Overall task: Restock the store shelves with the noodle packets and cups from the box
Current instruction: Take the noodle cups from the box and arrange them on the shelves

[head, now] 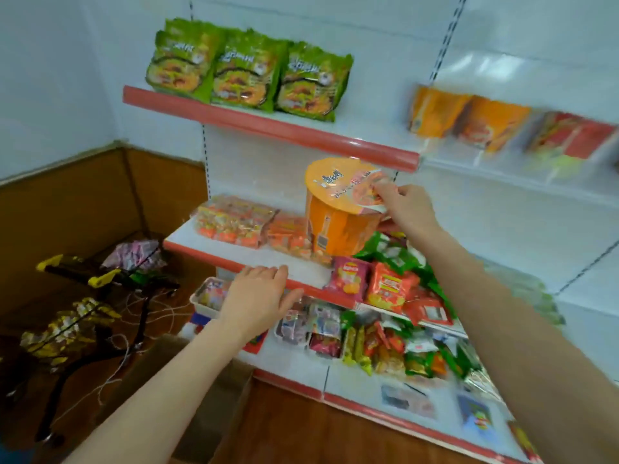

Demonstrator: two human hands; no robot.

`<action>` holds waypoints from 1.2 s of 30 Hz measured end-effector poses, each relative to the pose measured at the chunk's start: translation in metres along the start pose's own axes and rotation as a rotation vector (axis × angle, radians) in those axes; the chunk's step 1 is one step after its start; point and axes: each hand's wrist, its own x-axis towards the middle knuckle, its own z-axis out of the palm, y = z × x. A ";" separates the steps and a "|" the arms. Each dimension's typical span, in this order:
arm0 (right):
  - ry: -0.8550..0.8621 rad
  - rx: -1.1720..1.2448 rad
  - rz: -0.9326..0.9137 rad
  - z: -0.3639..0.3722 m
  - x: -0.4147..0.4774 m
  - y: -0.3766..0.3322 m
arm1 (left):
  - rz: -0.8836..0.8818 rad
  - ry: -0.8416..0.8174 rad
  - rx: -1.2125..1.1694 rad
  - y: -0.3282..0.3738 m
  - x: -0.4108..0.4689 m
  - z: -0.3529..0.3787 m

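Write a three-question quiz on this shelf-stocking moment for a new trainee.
1. True or false: the right hand grips the orange noodle cup at its lid rim.
2. The green noodle packets stand: A) on the top shelf B) on the floor C) in a box.
3. Fill in: the left hand, fingers straight, rests on a shelf edge and holds ____.
Key: 1 true; 2 A; 3 nothing.

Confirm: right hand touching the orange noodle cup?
Touching. The head view shows the right hand gripping the orange noodle cup at its lid rim, fingers on top.
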 end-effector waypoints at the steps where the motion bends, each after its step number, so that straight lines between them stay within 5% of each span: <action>1: 0.032 0.012 0.013 -0.028 -0.001 0.005 | 0.039 0.004 0.018 0.020 0.013 -0.002; 9: 0.214 0.032 0.096 -0.242 0.002 0.068 | 0.205 0.166 -0.033 0.201 0.106 -0.004; 15: 0.255 0.051 0.082 -0.331 0.025 0.097 | 0.217 0.126 -0.060 0.278 0.164 -0.019; 36: 0.219 0.125 -0.062 -0.306 0.270 0.013 | 0.169 0.123 0.014 0.212 0.384 -0.001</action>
